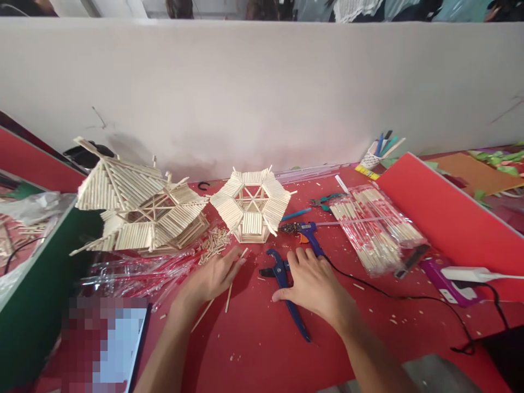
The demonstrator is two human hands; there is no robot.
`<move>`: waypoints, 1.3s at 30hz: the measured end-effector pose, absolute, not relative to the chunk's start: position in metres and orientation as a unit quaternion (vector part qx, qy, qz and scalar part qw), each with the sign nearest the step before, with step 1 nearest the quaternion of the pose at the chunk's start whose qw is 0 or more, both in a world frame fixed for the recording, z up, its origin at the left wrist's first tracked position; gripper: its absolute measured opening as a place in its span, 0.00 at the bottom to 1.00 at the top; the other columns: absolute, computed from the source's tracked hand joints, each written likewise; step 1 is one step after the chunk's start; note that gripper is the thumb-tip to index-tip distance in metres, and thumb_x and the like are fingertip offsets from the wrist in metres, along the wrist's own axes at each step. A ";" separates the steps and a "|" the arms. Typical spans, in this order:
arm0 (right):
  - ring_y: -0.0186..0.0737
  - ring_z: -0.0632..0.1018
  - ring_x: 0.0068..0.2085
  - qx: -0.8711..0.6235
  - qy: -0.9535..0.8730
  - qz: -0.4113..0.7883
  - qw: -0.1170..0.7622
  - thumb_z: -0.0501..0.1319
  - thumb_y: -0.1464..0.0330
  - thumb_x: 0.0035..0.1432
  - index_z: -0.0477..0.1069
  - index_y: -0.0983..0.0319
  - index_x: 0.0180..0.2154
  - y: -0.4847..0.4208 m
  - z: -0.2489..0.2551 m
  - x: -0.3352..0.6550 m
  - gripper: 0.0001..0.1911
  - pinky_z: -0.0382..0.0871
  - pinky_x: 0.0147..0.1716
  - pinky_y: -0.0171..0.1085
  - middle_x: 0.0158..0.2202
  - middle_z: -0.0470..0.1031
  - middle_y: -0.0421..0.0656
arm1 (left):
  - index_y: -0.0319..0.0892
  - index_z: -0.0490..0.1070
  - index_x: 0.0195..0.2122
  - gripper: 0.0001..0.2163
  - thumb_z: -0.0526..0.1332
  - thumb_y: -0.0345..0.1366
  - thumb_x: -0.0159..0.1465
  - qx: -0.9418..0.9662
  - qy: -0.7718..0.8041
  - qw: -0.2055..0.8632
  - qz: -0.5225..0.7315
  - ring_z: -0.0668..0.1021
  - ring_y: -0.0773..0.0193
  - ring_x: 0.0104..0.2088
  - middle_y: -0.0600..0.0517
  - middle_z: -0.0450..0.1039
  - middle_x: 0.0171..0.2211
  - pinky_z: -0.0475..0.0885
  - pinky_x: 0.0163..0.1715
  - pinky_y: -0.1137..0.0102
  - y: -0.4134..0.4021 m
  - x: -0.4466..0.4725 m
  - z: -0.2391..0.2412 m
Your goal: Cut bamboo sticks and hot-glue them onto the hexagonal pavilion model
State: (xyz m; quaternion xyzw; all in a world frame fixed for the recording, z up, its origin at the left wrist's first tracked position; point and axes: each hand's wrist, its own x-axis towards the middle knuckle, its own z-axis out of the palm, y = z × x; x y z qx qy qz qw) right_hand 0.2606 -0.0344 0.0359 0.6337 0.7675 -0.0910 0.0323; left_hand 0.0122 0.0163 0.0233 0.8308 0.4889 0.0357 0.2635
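Observation:
My left hand (215, 275) is closed, with a thin wooden stick (229, 297) pinched between thumb and fingers. A second wooden stick (202, 316) slants out below that hand. Over the blue-handled cutter (284, 289) lies my right hand (313, 284), fingers spread and thumb apart, covering part of the tool. Beyond both hands stands a six-sided model (251, 218) built of wooden sticks. To its left is a larger stick-built pavilion (143, 207) with a tilted, pointed roof. Short cut stick pieces (215, 244) are heaped near my left hand.
A blue glue gun (313, 237) trails a black cord past my right hand. Packs of chopsticks (368, 226), pliers (325, 202) and a pen cup (371, 155) are at right. Plastic wrappers (139, 275) and a tablet-like device (123, 344) lie left. Low dividers flank the red table.

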 end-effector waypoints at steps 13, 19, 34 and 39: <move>0.52 0.81 0.43 0.587 0.778 -0.222 0.001 0.54 0.61 0.69 0.69 0.61 0.43 -0.028 0.052 0.273 0.11 0.68 0.38 0.43 0.44 0.78 0.52 | 0.44 0.59 0.33 0.16 0.46 0.49 0.73 0.749 0.464 0.440 0.173 0.70 0.66 0.23 0.57 0.66 0.22 0.65 0.28 0.70 0.017 0.010 0.020; 0.44 0.81 0.43 0.502 0.777 -0.352 -0.142 0.49 0.62 0.73 0.69 0.57 0.49 -0.026 0.045 0.264 0.13 0.69 0.37 0.38 0.43 0.79 0.45 | 0.43 0.61 0.41 0.20 0.54 0.57 0.69 0.623 0.417 0.620 0.232 0.71 0.67 0.15 0.56 0.73 0.20 0.64 0.14 0.74 0.012 0.019 0.013; 0.41 0.75 0.37 0.502 0.667 -0.526 -0.162 0.44 0.52 0.73 0.67 0.58 0.51 -0.022 0.034 0.244 0.23 0.68 0.38 0.40 0.37 0.75 0.42 | 0.38 0.68 0.32 0.26 0.63 0.61 0.61 0.538 0.408 0.687 0.268 0.80 0.64 0.20 0.48 0.77 0.23 0.75 0.19 0.73 0.017 0.022 0.009; 0.44 0.77 0.46 0.508 0.684 -0.495 -0.170 0.45 0.55 0.74 0.67 0.58 0.55 -0.022 0.037 0.238 0.21 0.67 0.44 0.41 0.47 0.78 0.46 | 0.38 0.68 0.33 0.26 0.63 0.61 0.62 0.534 0.413 0.688 0.265 0.81 0.64 0.21 0.47 0.78 0.25 0.77 0.20 0.73 0.018 0.021 0.005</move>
